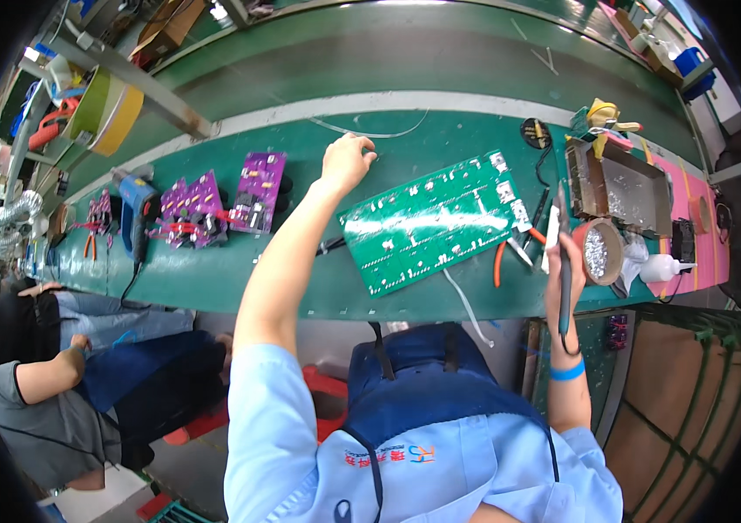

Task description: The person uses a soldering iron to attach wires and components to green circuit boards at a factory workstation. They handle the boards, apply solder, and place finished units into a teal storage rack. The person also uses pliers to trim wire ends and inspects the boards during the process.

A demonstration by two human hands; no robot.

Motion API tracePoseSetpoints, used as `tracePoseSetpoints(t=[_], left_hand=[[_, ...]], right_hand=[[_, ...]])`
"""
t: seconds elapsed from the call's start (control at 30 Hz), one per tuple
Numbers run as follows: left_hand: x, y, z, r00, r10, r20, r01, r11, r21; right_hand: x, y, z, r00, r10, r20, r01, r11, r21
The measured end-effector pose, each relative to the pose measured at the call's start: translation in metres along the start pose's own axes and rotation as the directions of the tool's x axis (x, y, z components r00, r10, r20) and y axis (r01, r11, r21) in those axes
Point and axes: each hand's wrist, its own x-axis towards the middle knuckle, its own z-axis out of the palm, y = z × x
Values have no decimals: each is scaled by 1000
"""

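My left hand (348, 164) reaches over the bench beyond the circuit board. Its fingers are curled together, and I cannot make out anything between them. Just past it a thin pale strip (379, 135) lies in a curve. A large green circuit board (427, 222) with small parts lies tilted in front of me, touched by neither hand. At the right, my right hand (559, 270) is closed round a dark-handled soldering iron (565, 296), its cord hanging by my wrist. A white piece (551, 234) shows beside these fingers. Orange-handled pliers (518, 244) lie between board and right hand.
Purple circuit boards (259, 192) and a blue hot glue gun (133, 209) stand at the left. On the right are a round tub (598, 251) of shiny bits, a cardboard tray (619, 187) and a white bottle (662, 268). Another person (48, 383) sits at the left.
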Motion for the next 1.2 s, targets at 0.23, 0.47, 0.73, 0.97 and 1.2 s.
tracePoseSetpoints(t=[0.23,0.47,0.73,0.97,1.2], left_hand=[[80,38,73,998,29,-51,-21,989,146],[92,37,81,996,-51,72,59,993,-100],[-119,86,-40,956,295,6,-232,765,-600],[-218,57,-22,998,-68,-9,58,914,-401],[-218,55,-15,995,-27,-98,-7,942,-336]], right_hand=[[-36,-40,-48,925,346,155,-374,901,219],[-38,-43,-55,963,221,152,-246,954,169],[-51,-35,-27,987,86,136,-133,911,391],[-55,-64,10,890,141,434,-350,821,452],[-61,-73,45,869,-10,495,-207,901,382]])
